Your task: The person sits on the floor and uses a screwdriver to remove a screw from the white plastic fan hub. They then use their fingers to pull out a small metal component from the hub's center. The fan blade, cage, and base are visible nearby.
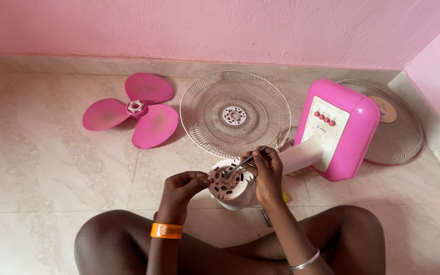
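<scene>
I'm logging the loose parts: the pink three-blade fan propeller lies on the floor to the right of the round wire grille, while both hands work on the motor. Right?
Not quite. In the head view the pink propeller lies left of the wire grille, not right. The rest holds: the left hand and right hand are on the motor.

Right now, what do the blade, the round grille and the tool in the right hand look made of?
Fan blade: looks like moulded pink plastic, matte with pale dusty patches.
Round grille: thin metal wire by the look, light-coloured fine radial spokes you can see the floor through.
Tool in the right hand: slim shaft with a grey glint, probably steel; the handle is hidden by the hand.
</scene>
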